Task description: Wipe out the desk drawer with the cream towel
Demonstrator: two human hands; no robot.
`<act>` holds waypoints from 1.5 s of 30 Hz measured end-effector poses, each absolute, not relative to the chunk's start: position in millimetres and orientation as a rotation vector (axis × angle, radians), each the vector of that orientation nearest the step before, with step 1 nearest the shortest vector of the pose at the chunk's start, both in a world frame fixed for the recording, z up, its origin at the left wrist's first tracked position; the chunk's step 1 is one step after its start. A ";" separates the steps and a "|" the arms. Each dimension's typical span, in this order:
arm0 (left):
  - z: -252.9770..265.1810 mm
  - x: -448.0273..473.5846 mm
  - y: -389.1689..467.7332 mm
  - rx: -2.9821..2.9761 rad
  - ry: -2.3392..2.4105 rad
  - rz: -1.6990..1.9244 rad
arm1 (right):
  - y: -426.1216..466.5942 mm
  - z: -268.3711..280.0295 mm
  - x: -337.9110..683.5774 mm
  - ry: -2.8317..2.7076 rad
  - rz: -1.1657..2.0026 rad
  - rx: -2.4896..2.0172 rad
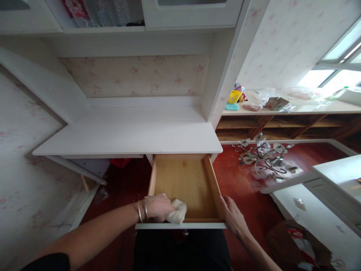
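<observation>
A wooden drawer (183,180) with a white front is pulled out from under the white desk (135,130). Inside its near left corner, my left hand (160,206), with two bangles at the wrist, presses a cream cloth (177,211) against the wood near the front panel. My right hand (231,212) grips the drawer's right side wall close to the front corner; some of its fingers are hidden behind or over the edge.
Above the desk hangs a white cabinet (191,17). On the red floor to the right lies a chandelier (267,158). Beyond it, a low wooden shelf unit (287,126) carries bags and a small box (276,103). White furniture (299,203) and a brown bag (279,241) stand at the lower right.
</observation>
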State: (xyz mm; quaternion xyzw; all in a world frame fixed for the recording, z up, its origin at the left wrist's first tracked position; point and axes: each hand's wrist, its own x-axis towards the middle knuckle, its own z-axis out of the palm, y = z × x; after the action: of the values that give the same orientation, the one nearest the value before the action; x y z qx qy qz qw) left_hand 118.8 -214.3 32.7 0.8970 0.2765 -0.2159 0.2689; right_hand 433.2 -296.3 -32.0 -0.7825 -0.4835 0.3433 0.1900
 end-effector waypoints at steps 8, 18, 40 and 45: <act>6.8 88.9 -203.1 2.300 0.967 -0.147 | -296.3 -31.9 433.3 -1.362 0.935 -2.212; -25.2 81.3 -141.7 2.022 1.349 0.192 | -295.8 -30.3 431.3 -1.334 0.962 -2.185; -13.2 112.0 -160.1 1.077 1.402 0.392 | -295.6 -33.8 433.8 -1.331 0.970 -2.177; -20.9 119.3 -182.4 0.740 1.453 0.705 | -294.6 -32.2 432.9 -1.297 0.973 -2.194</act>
State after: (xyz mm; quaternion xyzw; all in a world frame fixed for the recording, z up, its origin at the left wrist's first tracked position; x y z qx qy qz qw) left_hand 119.3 -182.4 -20.9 0.3234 0.6348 0.3078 0.6307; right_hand 432.9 -294.6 -32.2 -0.7871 -0.4654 0.3490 0.2051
